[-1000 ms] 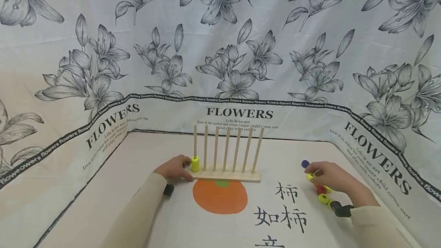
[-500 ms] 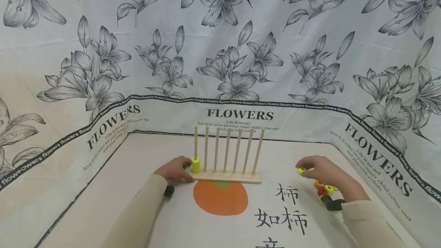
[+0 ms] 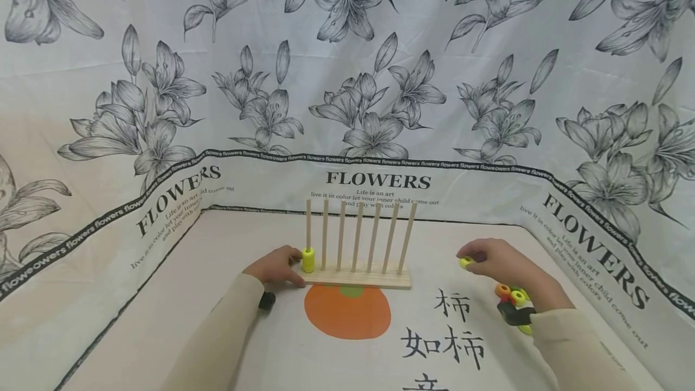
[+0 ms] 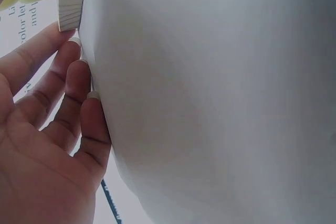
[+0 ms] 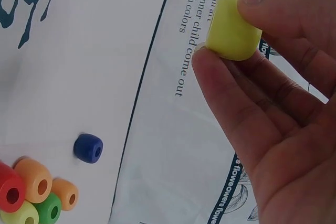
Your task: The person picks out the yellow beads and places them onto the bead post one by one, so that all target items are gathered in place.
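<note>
A wooden peg stand with a row of upright pegs rests on the table. Yellow beads are stacked on its leftmost peg. My left hand holds the left end of the base, thumb in front; in the left wrist view its fingertips meet the wood's end. To the right of the stand, my right hand pinches a yellow bead between thumb and fingers, above the table. That bead's side faces the right wrist view.
Below the right hand lie loose beads: orange, red, green and yellow. A blue bead sits apart from them. The white cloth carries a printed orange persimmon and black characters; a flowered curtain surrounds the table.
My right hand has picked the yellow bead up from the group and carried it left, toward the stand. The left hand stays on the stand's base.
</note>
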`<state>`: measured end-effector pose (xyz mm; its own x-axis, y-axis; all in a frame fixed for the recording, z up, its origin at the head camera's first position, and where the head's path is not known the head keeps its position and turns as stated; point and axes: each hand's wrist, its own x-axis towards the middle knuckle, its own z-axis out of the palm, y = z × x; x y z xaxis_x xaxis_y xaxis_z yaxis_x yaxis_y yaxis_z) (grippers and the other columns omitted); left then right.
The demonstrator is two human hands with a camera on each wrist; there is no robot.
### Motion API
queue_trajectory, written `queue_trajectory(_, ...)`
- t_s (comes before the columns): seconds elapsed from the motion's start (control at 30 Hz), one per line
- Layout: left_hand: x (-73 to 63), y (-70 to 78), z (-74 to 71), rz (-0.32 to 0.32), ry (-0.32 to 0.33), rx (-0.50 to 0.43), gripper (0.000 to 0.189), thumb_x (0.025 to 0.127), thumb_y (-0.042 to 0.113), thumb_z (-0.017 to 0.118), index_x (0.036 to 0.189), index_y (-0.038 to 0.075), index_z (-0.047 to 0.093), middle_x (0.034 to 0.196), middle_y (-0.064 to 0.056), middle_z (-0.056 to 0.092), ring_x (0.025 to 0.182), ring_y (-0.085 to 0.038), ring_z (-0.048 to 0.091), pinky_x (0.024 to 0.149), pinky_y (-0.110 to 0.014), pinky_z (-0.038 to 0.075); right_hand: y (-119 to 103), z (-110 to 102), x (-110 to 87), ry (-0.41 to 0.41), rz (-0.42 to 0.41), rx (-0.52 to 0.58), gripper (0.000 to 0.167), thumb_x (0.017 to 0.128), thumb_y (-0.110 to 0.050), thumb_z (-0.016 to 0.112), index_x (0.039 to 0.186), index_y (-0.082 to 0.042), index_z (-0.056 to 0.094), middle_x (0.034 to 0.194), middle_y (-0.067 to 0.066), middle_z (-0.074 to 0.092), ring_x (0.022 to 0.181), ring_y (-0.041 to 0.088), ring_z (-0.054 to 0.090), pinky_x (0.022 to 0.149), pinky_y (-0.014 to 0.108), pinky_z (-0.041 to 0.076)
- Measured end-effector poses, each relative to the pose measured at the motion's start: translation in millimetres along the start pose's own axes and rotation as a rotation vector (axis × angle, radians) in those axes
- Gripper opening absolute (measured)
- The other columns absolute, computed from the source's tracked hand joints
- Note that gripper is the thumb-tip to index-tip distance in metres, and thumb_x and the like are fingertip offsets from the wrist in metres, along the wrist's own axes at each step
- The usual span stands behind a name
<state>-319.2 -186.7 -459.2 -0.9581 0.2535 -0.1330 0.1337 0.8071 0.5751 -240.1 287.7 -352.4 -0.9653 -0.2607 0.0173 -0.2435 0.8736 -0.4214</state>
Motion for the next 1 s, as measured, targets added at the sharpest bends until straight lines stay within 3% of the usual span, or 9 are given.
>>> queue_trajectory(0.23,0.0,0.6,-0.1,-0.002,-0.002,0.004,0.078,0.066,0.036,0.088,0.132,0.009,0.056,0.125,-0.006,0.058,0.113,-0.023,0.053,0.104,-0.046,0.045,-5.5,-1.8,0.1,0.002,0.0,-0.004,0.026,0.087,-0.014,0.069,0.113,-0.012,0.068,0.114,0.009,0.068,0.104,0.026,0.063,0.09,0.049,0.053)
queue_trajectory(0.73,-0.3,2.2,-3.0,0.023,-0.001,0.015,0.078,0.066,0.036,0.088,0.132,0.007,0.056,0.123,-0.007,0.059,0.111,-0.022,0.054,0.103,-0.045,0.045,-26.7,-12.6,9.0,0.046,-0.091,0.023,0.025,0.089,-0.018,0.067,0.114,-0.014,0.068,0.118,0.008,0.067,0.111,0.03,0.062,0.09,0.047,0.055)
queue_trajectory(0.8,-0.8,2.3,-2.3,0.019,-0.002,0.016,0.078,0.066,0.036,0.088,0.132,0.007,0.056,0.124,-0.007,0.058,0.111,-0.022,0.053,0.103,-0.045,0.045,-30.4,-13.7,10.8,0.048,-0.103,0.014,0.025,0.09,-0.018,0.067,0.114,-0.014,0.068,0.118,0.008,0.067,0.11,0.03,0.063,0.087,0.044,0.056)
queue_trajectory(0.93,-1.5,2.6,-1.4,0.01,-0.004,0.018,0.078,0.067,0.036,0.087,0.132,0.008,0.056,0.123,-0.006,0.058,0.111,-0.022,0.053,0.103,-0.044,0.046,-39.6,-18.3,12.5,0.034,-0.122,0.02,0.026,0.091,-0.019,0.066,0.117,-0.015,0.066,0.119,0.011,0.065,0.103,0.028,0.065,0.066,0.037,0.056)
queue_trajectory(1.0,-1.7,2.7,-1.2,0.006,-0.006,0.02,0.078,0.067,0.037,0.087,0.132,0.009,0.056,0.123,-0.006,0.058,0.111,-0.022,0.053,0.103,-0.044,0.046,-45.2,-21.1,13.2,0.04,-0.14,0.025,0.027,0.091,-0.018,0.065,0.118,-0.014,0.066,0.12,0.012,0.064,0.103,0.028,0.065,0.066,0.036,0.057)
